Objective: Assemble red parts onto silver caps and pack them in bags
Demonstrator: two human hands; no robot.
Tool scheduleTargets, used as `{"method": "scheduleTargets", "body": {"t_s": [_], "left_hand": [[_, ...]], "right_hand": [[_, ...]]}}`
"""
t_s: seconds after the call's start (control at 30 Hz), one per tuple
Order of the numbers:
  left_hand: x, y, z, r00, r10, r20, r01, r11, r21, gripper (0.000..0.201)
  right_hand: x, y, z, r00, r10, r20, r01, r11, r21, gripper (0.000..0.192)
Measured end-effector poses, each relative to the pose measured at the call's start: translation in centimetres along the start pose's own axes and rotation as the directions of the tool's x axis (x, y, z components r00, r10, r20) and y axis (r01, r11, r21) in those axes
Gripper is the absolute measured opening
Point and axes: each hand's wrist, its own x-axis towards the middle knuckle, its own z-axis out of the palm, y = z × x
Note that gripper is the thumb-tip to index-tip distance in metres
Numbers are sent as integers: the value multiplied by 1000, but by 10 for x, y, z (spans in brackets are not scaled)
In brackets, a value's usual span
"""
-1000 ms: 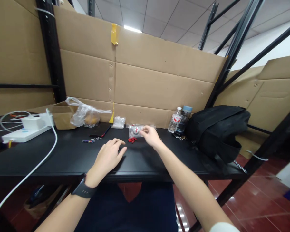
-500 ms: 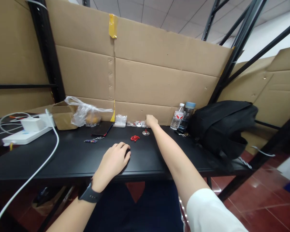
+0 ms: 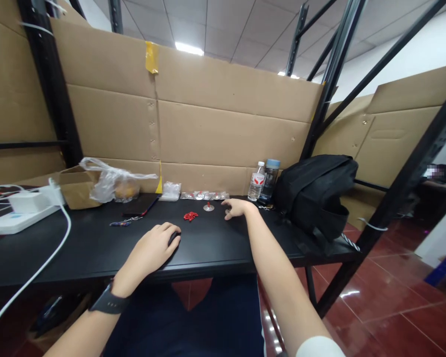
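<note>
Both my hands rest on the black table (image 3: 78,248), nothing gripped.

My left hand (image 3: 148,250) lies palm down, fingers loosely curled and empty. My right hand (image 3: 237,208) rests farther out, fingers relaxed, holding nothing. The small silver piece with a red top (image 3: 208,207) stands just beside it at nine o'clock; the red cord bundle (image 3: 190,216) lies at one o'clock from my left hand.

Head camera looks down over black table (image 3: 96,243)
</note>
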Motion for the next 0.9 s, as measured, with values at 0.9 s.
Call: {"method": "scheduleTargets", "body": {"t_s": [0.9], "left_hand": [[-3, 6, -3, 999, -25, -27, 25, 1000, 13, 28]], "right_hand": [[1, 13, 11, 930, -149, -336, 276, 886, 372, 38]]}}
